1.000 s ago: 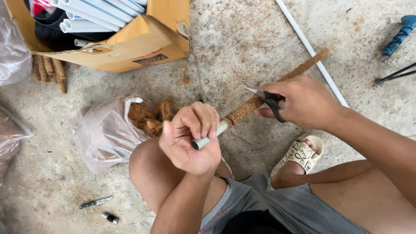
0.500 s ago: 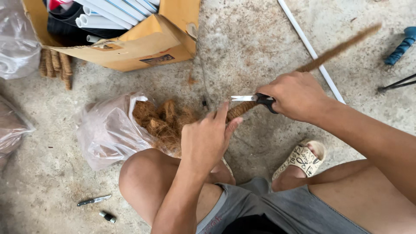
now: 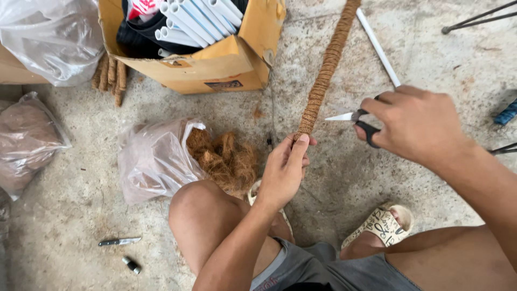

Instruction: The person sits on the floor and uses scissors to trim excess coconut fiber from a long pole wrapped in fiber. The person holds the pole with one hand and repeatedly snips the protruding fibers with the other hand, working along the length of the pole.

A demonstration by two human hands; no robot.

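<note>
From the head camera, the left hand is closed around the lower end of a long pole wrapped in brown coconut-fibre rope, fingers clamped on it, thumb up along the wrap. The pole stands tilted away from the person toward the top of the view, which brings its wrapped surface within reach of the other hand. The right hand grips small black-handled scissors, fingers curled through and around the handles; the pale blades point at the pole, just beside it and not touching.

Near the left knee lies a clear plastic bag spilling loose brown coconut fibre. Beyond it stands an open cardboard box holding white plastic tubes. One white tube lies on the concrete floor behind the scissors. Nothing stands between blades and pole.
</note>
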